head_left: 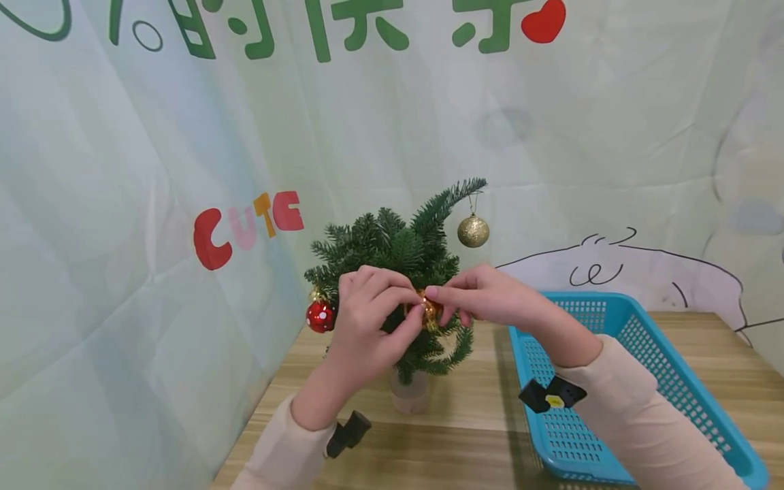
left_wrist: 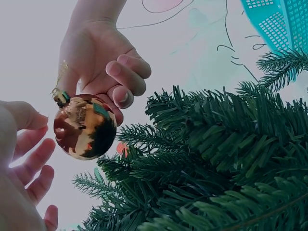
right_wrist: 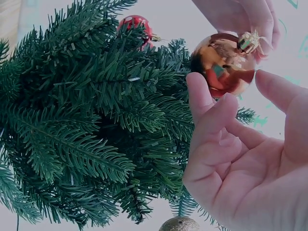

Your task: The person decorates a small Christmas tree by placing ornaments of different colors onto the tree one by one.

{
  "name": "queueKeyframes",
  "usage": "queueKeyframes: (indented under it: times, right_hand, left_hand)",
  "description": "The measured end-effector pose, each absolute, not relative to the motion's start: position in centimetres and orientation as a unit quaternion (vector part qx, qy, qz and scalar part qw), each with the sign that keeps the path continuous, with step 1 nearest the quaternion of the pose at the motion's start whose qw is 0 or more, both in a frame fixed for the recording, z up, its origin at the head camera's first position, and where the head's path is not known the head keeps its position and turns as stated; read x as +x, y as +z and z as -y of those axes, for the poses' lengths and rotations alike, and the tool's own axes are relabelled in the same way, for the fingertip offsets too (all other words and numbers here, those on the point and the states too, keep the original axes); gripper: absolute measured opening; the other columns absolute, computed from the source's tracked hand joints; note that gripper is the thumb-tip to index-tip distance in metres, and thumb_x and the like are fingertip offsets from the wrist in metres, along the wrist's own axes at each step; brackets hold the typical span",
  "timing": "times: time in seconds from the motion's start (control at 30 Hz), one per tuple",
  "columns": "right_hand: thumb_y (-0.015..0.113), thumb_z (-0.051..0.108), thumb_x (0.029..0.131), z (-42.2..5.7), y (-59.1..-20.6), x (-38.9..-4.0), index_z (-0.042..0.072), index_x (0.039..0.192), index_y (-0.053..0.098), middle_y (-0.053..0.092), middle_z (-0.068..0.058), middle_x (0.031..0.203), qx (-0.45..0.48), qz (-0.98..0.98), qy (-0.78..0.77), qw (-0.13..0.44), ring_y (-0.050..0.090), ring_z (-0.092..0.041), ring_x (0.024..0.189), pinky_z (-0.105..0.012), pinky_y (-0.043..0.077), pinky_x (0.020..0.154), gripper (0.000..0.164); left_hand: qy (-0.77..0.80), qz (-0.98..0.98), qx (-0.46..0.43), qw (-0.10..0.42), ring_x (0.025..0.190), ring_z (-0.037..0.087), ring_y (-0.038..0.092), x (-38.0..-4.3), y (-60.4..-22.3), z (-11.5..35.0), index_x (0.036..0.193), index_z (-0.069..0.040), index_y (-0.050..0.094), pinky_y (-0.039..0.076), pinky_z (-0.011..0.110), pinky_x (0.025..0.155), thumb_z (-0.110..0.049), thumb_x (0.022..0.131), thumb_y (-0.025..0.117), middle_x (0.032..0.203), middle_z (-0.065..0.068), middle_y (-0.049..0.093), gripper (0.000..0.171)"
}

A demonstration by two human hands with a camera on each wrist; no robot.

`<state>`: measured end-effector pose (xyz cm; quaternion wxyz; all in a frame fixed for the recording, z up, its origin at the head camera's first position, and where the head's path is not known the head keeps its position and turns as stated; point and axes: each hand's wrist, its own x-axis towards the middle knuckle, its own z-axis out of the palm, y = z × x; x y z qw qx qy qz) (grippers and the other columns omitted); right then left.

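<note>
My right hand (head_left: 490, 297) holds a shiny copper-gold Christmas ball (right_wrist: 226, 62) between thumb and fingers, in front of a small artificial Christmas tree (head_left: 392, 245). The ball (left_wrist: 86, 127) has a gold cap with a thin gold thread, which stands up loosely in the left wrist view. Close beside the ball is my left hand (head_left: 373, 316), its thumb and index fingertips near each other, the other fingers loosely bent. In the left wrist view these fingertips look apart from the ball; no thread shows clearly between them.
A red ball with white dots (head_left: 320, 316) hangs at the tree's left, a glittery gold ball (head_left: 474, 231) from its upper right branch. The tree stands in a pale pot (head_left: 409, 393) on a wooden table (head_left: 453, 449). A blue perforated basket (head_left: 649, 333) is at the right.
</note>
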<state>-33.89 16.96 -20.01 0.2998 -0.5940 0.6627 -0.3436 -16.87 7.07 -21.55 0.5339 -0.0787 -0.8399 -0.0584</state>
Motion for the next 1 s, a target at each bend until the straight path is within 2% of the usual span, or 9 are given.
queueKeyframes:
  times: [0.2, 0.33, 0.43, 0.6, 0.73, 0.83, 1.0]
  right_hand:
    - [0.049, 0.049, 0.087, -17.0, -20.1, -34.0, 0.015, 0.1, 0.066, 0.068, -0.002, 0.084, -0.583, -0.66, -0.352, 0.317, 0.053, -0.017, 0.061, -0.024, 0.038, 0.055, 0.04]
    - [0.049, 0.047, 0.088, -17.2, -20.0, -33.9, 0.015, 0.097, 0.067, 0.066, -0.004, 0.082, -0.599, -0.65, -0.361, 0.298, 0.051, -0.019, 0.064, -0.025, 0.036, 0.052, 0.038]
    - [0.048, 0.044, 0.089, -17.5, -19.9, -33.8, 0.015, 0.095, 0.066, 0.064, -0.007, 0.085, -0.613, -0.637, -0.377, 0.276, 0.05, -0.021, 0.068, -0.027, 0.038, 0.056, 0.035]
    - [0.049, 0.034, 0.091, -17.8, -19.6, -33.4, 0.014, 0.1, 0.065, 0.064, -0.005, 0.093, -0.625, -0.609, -0.416, 0.257, 0.054, -0.025, 0.081, -0.034, 0.046, 0.071, 0.027]
    - [0.055, 0.03, 0.089, -17.7, -19.5, -33.1, 0.015, 0.102, 0.066, 0.066, -0.001, 0.096, -0.623, -0.603, -0.436, 0.24, 0.058, -0.019, 0.089, -0.035, 0.047, 0.079, 0.023]
    - [0.059, 0.029, 0.086, -17.6, -19.5, -32.9, 0.016, 0.101, 0.066, 0.066, 0.0, 0.094, -0.621, -0.602, -0.446, 0.229, 0.059, -0.016, 0.084, -0.034, 0.047, 0.076, 0.021]
    - [0.062, 0.025, 0.084, -17.1, -19.6, -32.7, 0.015, 0.098, 0.067, 0.066, 0.0, 0.087, -0.629, -0.591, -0.461, 0.208, 0.06, -0.019, 0.075, -0.032, 0.048, 0.067, 0.018]
  left_hand:
    - [-0.061, 0.841, -0.068, 0.533, 0.08, 0.016, 0.047, -17.1, -21.4, -6.8, 0.073, -0.01, 0.064, 0.028, 0.04, 0.072, -0.011, 0.077, 0.062, 0.08, -0.001, 0.059, 0.005]
    - [-0.062, 0.846, -0.059, 0.527, 0.08, 0.016, 0.047, -17.2, -21.4, -6.7, 0.073, -0.01, 0.065, 0.028, 0.039, 0.073, -0.012, 0.078, 0.062, 0.08, -0.001, 0.059, 0.006]
    - [-0.061, 0.847, -0.053, 0.525, 0.079, 0.016, 0.046, -17.2, -21.3, -6.7, 0.073, -0.011, 0.065, 0.027, 0.039, 0.073, -0.012, 0.078, 0.062, 0.08, -0.001, 0.059, 0.006]
    - [-0.066, 0.847, -0.039, 0.526, 0.079, 0.016, 0.046, -17.5, -21.0, -6.5, 0.072, -0.011, 0.064, 0.027, 0.04, 0.073, -0.012, 0.078, 0.062, 0.08, -0.001, 0.06, 0.006]
    - [-0.075, 0.849, -0.019, 0.523, 0.079, 0.016, 0.047, -17.6, -20.8, -6.3, 0.072, -0.011, 0.064, 0.028, 0.04, 0.074, -0.012, 0.078, 0.063, 0.079, -0.001, 0.06, 0.006]
    - [-0.08, 0.851, -0.011, 0.519, 0.079, 0.016, 0.047, -17.7, -20.6, -6.1, 0.072, -0.012, 0.064, 0.028, 0.04, 0.074, -0.011, 0.077, 0.064, 0.079, -0.001, 0.06, 0.005]
    - [-0.083, 0.852, -0.005, 0.517, 0.079, 0.015, 0.047, -17.8, -20.2, -5.9, 0.073, -0.011, 0.065, 0.028, 0.04, 0.075, -0.012, 0.079, 0.062, 0.079, -0.002, 0.06, 0.006]
